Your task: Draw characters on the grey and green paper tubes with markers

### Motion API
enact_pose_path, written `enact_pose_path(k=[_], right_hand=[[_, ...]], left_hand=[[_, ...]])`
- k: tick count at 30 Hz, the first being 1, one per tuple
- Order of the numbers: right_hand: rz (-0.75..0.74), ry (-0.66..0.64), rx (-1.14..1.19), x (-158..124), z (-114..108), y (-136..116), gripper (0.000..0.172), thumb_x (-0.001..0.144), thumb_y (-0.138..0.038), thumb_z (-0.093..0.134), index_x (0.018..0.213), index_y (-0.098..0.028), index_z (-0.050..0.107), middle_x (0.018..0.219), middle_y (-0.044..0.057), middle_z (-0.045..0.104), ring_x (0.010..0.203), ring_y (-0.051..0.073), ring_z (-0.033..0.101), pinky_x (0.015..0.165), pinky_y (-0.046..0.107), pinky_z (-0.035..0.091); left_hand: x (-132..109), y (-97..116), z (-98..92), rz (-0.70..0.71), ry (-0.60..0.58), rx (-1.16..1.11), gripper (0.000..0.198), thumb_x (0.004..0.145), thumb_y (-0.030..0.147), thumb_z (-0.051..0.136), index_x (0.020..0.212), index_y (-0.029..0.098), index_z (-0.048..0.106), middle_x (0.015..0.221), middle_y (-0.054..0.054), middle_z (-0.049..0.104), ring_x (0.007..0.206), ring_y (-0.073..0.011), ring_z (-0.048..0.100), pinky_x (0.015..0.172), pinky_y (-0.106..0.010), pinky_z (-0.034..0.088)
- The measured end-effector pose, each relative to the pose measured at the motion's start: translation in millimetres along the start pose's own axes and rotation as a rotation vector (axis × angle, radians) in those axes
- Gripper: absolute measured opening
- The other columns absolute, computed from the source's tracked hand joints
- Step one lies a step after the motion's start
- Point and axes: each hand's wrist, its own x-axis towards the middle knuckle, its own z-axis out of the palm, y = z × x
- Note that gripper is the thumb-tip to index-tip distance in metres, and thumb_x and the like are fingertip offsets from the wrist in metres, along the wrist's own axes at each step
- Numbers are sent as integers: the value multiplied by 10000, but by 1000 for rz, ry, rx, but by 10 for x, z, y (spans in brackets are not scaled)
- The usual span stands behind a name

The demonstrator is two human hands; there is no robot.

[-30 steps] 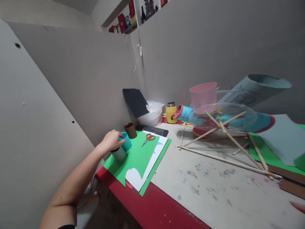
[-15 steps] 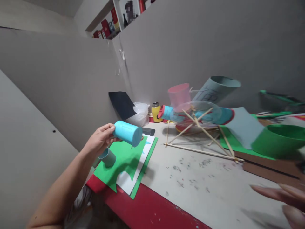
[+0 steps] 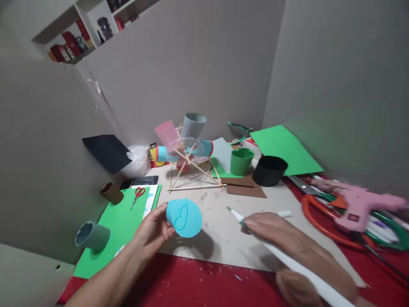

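Observation:
My left hand [image 3: 152, 232] grips a light-blue paper cylinder [image 3: 193, 219] above the front of the board. Its flat round end faces me and carries a drawn looping outline. My right hand [image 3: 297, 245] is closed on a white marker [image 3: 297, 267], whose uncapped greenish tip points up and left, apart from the cylinder. A white cap-like piece [image 3: 283, 213] shows just beyond the fingers. Behind both hands stands a wooden-stick frame [image 3: 198, 186] bearing a wheel with a pink cup [image 3: 166, 133], a grey cup [image 3: 194, 123] and blue tubes.
At left, green sheets [image 3: 119, 226] hold red-handled scissors [image 3: 138, 196], a grey cup [image 3: 92, 236] and a brown cup [image 3: 111, 193]. A green cup [image 3: 241, 162] and black cup [image 3: 270, 170] stand right of the frame. A pink glue gun [image 3: 361, 204] lies at far right.
The view has swung right. The blue cylinder has come off the left side to the middle, its end turned towards me. My right hand has come further into view, showing the marker.

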Motion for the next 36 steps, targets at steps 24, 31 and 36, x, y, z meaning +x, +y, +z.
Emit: enact_pose_path(k=[24, 31, 36], right_hand=[[-54, -238, 31, -45, 204, -40, 208, 907, -86, 573, 1073, -207, 607, 827, 43, 743, 742, 151, 725, 695, 258, 626], [-25, -251, 98, -14, 172, -66, 261, 859, -59, 580, 1059, -224, 602, 777, 18, 730, 674, 140, 713, 641, 256, 620], [-71, -253, 52, 3, 175, -36, 215, 856, -68, 573, 996, -227, 606, 736, 8, 731, 650, 148, 717, 669, 285, 618]], left_hand=[[493, -421, -51, -149, -96, -22, 231, 900, 317, 695, 984, 102, 678, 859, -99, 739, 742, -197, 722, 729, -339, 627], [489, -419, -41, -159, -82, -22, 206, 916, 302, 673, 978, 106, 675, 854, -85, 743, 724, -178, 719, 732, -329, 628], [471, -415, -22, -160, -99, -31, 183, 915, 298, 673, 940, 117, 672, 868, -88, 752, 741, -182, 724, 734, -316, 619]])
